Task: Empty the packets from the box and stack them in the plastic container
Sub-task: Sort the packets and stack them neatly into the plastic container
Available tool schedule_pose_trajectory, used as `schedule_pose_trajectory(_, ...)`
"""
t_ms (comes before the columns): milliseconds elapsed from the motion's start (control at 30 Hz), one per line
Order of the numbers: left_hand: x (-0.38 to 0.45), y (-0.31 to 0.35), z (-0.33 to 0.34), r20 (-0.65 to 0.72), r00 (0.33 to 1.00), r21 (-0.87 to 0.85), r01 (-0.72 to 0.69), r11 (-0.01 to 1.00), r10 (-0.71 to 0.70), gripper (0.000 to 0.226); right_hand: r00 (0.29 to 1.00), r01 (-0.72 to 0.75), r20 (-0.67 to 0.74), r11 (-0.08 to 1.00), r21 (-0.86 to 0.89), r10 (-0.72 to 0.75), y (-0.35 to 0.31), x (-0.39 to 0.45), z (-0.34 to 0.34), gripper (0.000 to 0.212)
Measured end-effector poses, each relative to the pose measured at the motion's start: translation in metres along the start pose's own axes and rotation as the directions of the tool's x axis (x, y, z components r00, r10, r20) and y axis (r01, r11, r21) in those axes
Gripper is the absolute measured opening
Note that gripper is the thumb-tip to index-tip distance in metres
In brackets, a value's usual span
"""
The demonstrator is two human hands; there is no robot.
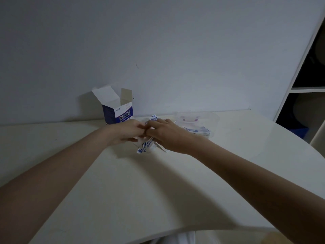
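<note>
A blue and white box (117, 113) stands upright at the back of the table with its top flaps open. Just in front of it my left hand (127, 132) and my right hand (166, 135) meet over a loose heap of white and blue packets (146, 147), and both hold part of that bundle between curled fingers. A clear plastic container (209, 120) sits to the right of my right hand, with a flat stack of packets (198, 130) inside it.
The white table (140, 191) has a curved front edge and runs back to a plain wall. A shelf unit (306, 88) with dark compartments stands at the far right. A pale pink handle shows through the container's clear wall.
</note>
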State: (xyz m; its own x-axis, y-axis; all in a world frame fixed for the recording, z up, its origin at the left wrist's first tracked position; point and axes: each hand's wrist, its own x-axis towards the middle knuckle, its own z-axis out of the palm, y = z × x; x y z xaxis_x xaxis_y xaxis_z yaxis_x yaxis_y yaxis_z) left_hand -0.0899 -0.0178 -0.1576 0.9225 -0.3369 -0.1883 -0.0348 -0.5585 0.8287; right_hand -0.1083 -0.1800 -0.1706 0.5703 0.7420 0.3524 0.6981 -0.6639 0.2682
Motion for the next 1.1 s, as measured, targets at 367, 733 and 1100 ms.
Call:
schedule_pose_trajectory(367,0.005,0.009,0.013,0.176,0.977,-0.034,0.132,0.991,-0.124,0.019,0.957,-0.213,0.242,0.955,0.207,0.161,0.019,-0.04,0.005,0.034)
schedule_pose_trajectory(733,0.013,-0.001,0.029,0.061,0.998,0.552,-0.058,0.832,0.029,0.039,0.833,-0.309,0.482,0.951,0.0,0.27,0.026,-0.051,0.003,0.048)
schedule_pose_trajectory(1100,0.013,0.004,0.046,0.094,0.971,0.541,-0.236,0.807,0.221,0.01,0.79,-0.554,0.472,0.784,0.28,0.39,0.038,-0.059,-0.002,0.031)
